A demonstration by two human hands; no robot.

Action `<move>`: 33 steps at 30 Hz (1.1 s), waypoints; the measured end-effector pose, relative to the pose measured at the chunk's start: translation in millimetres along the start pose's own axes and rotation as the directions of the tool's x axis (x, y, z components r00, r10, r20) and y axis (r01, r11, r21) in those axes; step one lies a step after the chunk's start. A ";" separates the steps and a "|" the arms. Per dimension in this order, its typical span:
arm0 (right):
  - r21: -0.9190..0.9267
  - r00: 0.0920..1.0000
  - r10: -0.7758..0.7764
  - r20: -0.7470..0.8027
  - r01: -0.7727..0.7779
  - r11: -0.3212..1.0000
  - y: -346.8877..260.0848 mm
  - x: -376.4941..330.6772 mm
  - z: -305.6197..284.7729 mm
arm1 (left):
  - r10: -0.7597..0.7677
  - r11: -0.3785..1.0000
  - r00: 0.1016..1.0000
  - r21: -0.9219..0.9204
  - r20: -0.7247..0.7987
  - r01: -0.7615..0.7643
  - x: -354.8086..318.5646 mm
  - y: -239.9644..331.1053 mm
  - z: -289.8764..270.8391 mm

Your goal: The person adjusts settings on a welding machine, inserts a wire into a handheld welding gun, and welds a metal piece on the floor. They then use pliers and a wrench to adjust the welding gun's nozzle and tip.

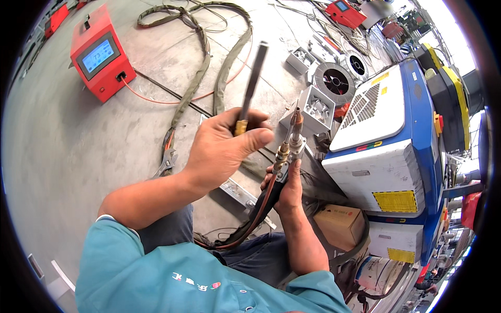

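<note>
My right hand (290, 194) is wrapped round a welding torch (295, 142), held upright with its copper-coloured nozzle pointing up. A thin tube with brass fittings runs alongside the nozzle, and the torch's black cable (259, 208) drops toward my lap. My left hand (222, 148), raised just left of the nozzle, is closed round a screwdriver-like tool (254, 78). Its long dark shaft sticks up and a yellow part shows at my fingers; the exact kind is unclear. Shaft and nozzle are apart. An adjustable wrench (166, 160) lies beyond my left forearm, beside a hose.
A red machine with a screen (99, 55) stands at the far left. Sleeved hoses (206, 62) loop over the concrete floor. To my right are a large blue and white machine (373, 167), a cardboard box (339, 225), a wire spool (334, 82) and a grey parts box (317, 110).
</note>
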State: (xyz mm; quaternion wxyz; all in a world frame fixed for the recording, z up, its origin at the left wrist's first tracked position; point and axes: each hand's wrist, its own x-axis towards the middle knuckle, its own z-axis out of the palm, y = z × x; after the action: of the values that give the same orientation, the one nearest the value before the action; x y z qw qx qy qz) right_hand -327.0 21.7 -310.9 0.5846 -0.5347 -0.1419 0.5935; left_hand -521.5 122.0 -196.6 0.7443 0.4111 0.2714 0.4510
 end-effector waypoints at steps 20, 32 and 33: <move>-0.045 0.997 -0.060 -0.058 0.058 0.997 -9.4 -0.8 -1.9 | -0.095 0.960 0.983 0.277 0.159 0.048 -6.7 -1.6 -39.8; -0.133 0.981 -0.143 -0.132 0.125 0.983 -20.0 -8.0 14.6 | -0.212 0.298 0.949 0.941 0.231 -0.163 -50.9 61.8 -38.7; -0.153 0.977 -0.165 -0.138 0.143 0.978 -18.5 -7.7 16.3 | -0.202 0.254 0.952 0.951 0.229 -0.175 -52.5 64.1 -33.9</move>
State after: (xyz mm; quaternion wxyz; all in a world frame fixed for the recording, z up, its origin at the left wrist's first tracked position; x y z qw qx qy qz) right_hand -332.0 27.8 -286.3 0.5984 -0.6053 -0.1807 0.4929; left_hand -599.9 103.8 -157.4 0.3726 0.8411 0.3749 0.1146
